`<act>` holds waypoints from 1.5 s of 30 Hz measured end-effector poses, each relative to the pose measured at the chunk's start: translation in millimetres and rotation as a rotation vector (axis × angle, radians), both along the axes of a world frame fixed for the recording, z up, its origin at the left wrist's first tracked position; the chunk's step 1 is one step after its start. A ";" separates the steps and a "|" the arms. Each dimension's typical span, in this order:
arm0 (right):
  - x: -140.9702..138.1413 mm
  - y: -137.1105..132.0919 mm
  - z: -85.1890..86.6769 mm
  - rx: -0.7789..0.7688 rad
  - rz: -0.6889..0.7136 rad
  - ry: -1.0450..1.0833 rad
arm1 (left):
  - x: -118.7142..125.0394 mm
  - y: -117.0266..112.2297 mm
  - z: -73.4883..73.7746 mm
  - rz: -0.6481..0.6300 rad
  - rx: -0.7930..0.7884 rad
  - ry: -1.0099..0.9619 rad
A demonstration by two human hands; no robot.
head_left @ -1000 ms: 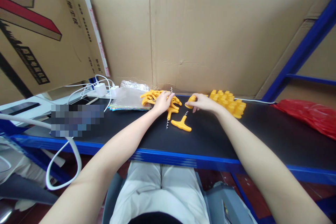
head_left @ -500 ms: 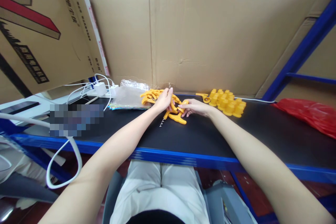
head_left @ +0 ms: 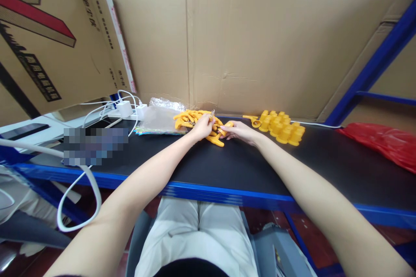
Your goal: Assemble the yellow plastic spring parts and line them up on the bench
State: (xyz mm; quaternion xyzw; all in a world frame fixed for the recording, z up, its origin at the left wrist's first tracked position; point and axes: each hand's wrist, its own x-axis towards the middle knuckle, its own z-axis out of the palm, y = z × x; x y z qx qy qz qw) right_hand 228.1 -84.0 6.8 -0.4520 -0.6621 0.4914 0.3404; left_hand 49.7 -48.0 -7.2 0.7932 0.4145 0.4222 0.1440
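Note:
My left hand (head_left: 203, 127) is closed around a yellow-handled corkscrew, and its metal spiral (head_left: 212, 113) points up past the fingers. My right hand (head_left: 241, 131) pinches a short yellow plastic piece (head_left: 226, 128) just to the right; its exact shape is partly covered by the fingers. Below and between the hands, a yellow corkscrew handle (head_left: 216, 140) rests on the black tabletop. A heap of yellow corkscrews (head_left: 185, 118) lies behind and left of my left hand, partly hidden by it.
Several yellow plastic cup-shaped pieces (head_left: 282, 127) stand in a group at the right, beside a lone yellow part (head_left: 256, 123). Plastic bags (head_left: 159, 120) lie left of the heap. A red bag (head_left: 383, 143) is far right, a white cable (head_left: 92, 186) hangs left, and cardboard (head_left: 260, 43) walls the back.
Both hands stay close together. The corkscrew whose spiral pointed down toward the front edge no longer shows there. The handle below the hands now sits slightly farther back and left.

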 end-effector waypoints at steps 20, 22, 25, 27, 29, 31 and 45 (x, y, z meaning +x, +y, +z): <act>23.1 2.7 17.9 0.542 -0.326 -0.957 | -14.2 -14.3 15.6 0.274 0.177 0.467; 25.1 2.6 18.9 0.539 -0.301 -0.997 | -13.7 -16.8 15.7 0.278 0.155 0.551; 26.2 3.9 17.6 0.535 -0.273 -1.030 | -11.3 -19.5 16.4 0.273 0.145 0.629; 26.3 5.6 15.7 0.539 -0.257 -1.024 | -9.1 -21.1 17.0 0.260 0.145 0.634; 26.1 7.0 14.0 0.546 -0.247 -1.006 | -7.0 -22.9 17.2 0.249 0.137 0.626; 25.8 7.4 13.2 0.547 -0.237 -0.996 | -5.2 -24.4 16.6 0.241 0.128 0.621; 30.2 1.1 23.5 0.506 -0.218 -1.027 | -4.4 -26.3 14.4 0.291 0.169 0.818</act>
